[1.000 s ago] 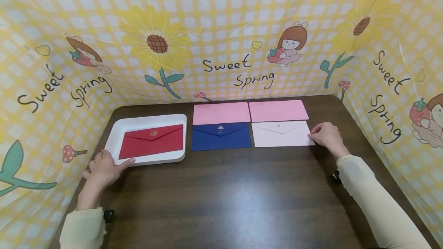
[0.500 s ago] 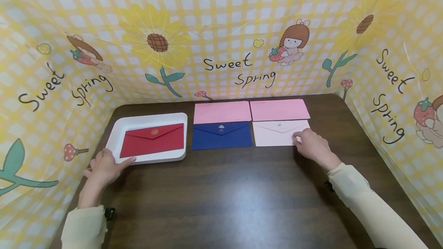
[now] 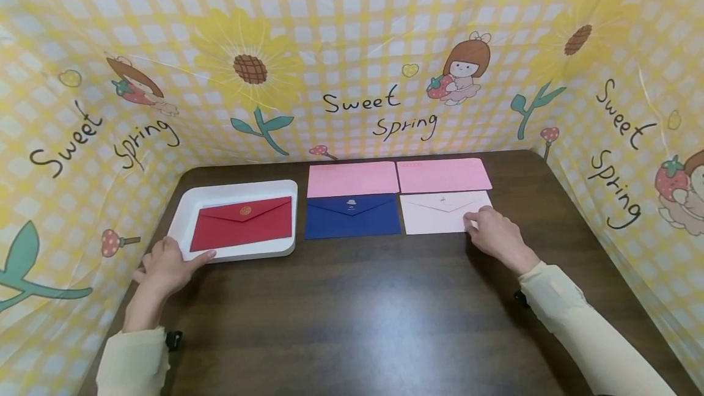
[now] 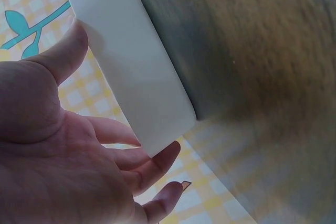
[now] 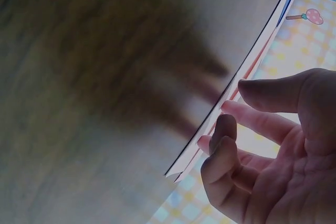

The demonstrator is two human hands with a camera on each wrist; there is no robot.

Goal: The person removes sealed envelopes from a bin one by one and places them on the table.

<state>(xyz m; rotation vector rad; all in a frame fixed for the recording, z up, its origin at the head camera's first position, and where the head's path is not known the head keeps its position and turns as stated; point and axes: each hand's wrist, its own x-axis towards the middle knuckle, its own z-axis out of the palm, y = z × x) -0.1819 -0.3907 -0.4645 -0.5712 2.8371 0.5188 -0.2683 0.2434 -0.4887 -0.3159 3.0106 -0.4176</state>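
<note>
In the head view, my left hand [image 3: 167, 264] holds the near left corner of a white tray [image 3: 283, 250], thumb on the front rim, other fingers around the side. The left wrist view shows my thumb and fingertips against the tray's wall [image 4: 126, 66]. A red envelope [image 3: 242, 231] with a gold emblem lies in the tray. My right hand [image 3: 500, 234] touches the right part of a white envelope [image 3: 434, 216] with its fingertips. In the right wrist view the thumb stands apart from the fingers. A blue envelope [image 3: 352, 225] lies left of the white one.
Two pink envelopes [image 3: 352, 179] lie side by side behind the blue and white ones, nearly touching them. The dark wooden table [image 3: 330, 322] stretches in front. A yellow checked cloth [image 3: 352, 35] stands as a wall at the back and both sides.
My right hand has moved left, from the white envelope's right edge onto its right part. The left hand stays at the tray corner.
</note>
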